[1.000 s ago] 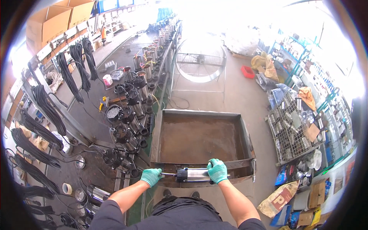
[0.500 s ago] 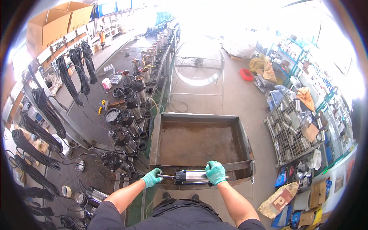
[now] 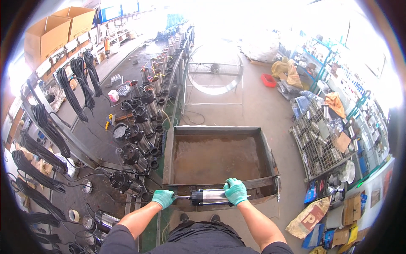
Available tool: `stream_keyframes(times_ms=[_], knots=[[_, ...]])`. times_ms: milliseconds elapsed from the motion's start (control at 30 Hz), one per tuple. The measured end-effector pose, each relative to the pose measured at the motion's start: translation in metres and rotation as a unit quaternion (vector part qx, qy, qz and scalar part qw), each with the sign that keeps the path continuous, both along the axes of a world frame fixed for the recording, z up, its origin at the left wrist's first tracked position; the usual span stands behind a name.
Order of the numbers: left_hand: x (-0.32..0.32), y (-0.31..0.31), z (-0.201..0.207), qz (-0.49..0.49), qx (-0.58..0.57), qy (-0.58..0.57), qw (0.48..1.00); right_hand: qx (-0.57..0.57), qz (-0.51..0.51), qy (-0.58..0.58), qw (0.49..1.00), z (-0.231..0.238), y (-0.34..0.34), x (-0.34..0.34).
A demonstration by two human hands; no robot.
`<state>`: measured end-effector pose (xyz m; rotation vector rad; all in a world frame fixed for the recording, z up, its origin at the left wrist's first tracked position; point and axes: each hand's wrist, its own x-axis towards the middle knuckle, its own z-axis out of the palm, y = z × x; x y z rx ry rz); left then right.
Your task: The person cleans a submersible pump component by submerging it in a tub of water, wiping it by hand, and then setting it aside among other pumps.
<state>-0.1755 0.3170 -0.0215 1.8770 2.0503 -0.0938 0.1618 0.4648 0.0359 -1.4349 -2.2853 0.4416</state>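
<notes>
Both my hands wear green gloves and hold a silvery cylindrical pump body (image 3: 212, 195) with a black end at its left. It lies level, crosswise in front of me, over the near end of a metal water tank (image 3: 220, 186). My left hand (image 3: 163, 198) is closed round the outer end of a thin metal shaft (image 3: 182, 196) that sticks out of the black end. My right hand (image 3: 235, 191) grips the right part of the cylinder from above, its fingers wrapped over it. Brownish water (image 3: 218, 158) fills the tank's larger far section.
On the left, a long dark bench (image 3: 91, 139) carries several similar pumps (image 3: 134, 154), with coiled black cables (image 3: 42, 146) hanging over it. A large fan (image 3: 215, 70) stands beyond the tank. At right are a wire crate of metal parts (image 3: 319, 139) and a sack (image 3: 311, 216).
My left hand has turned slightly at the shaft's end. The pump body stays over the tank's near end in my right hand's grip. The whole view has shifted slightly.
</notes>
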Motion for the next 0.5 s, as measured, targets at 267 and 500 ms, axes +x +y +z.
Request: stream_keyframes(times_ms=[267, 500], knots=[[-0.006, 0.013, 0.014, 0.263, -0.276, -0.429, 0.819, -0.009, 0.002, -0.009, 1.000, -0.005, 0.004, 0.003], [-0.006, -0.003, -0.024, 0.440, -0.196, -0.630, 0.609, -0.015, 0.005, -0.028, 0.999, 0.005, -0.001, -0.001]])
